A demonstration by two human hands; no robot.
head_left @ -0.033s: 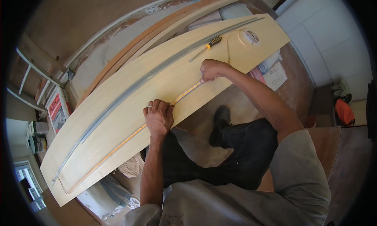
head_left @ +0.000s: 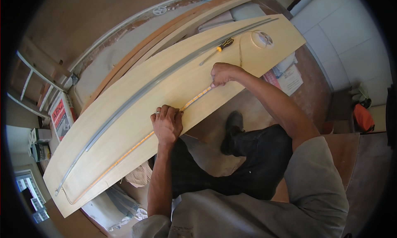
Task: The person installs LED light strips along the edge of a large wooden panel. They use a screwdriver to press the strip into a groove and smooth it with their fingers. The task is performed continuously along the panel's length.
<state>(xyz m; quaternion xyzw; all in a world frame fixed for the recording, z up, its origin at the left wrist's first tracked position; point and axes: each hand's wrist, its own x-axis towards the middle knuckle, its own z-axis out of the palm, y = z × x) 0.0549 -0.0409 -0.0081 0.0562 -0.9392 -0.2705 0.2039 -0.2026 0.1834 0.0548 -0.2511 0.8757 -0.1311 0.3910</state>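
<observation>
While my left hand bends over a thin orange strip with pale dashes, my right hand is closed on it farther along.

The strip lies lengthwise near the close edge of a long, pale wooden board; whether my left pinches or only presses, I cannot tell. Uneven pulling could, I judge, twist or kink it.

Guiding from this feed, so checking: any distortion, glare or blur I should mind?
Head view: the pale board looks bowed by the fisheye, and black hides the corners; head view: the window at lower left looks bright; head view: the left hand, right hand and orange strip show no obvious motion blur.
</observation>
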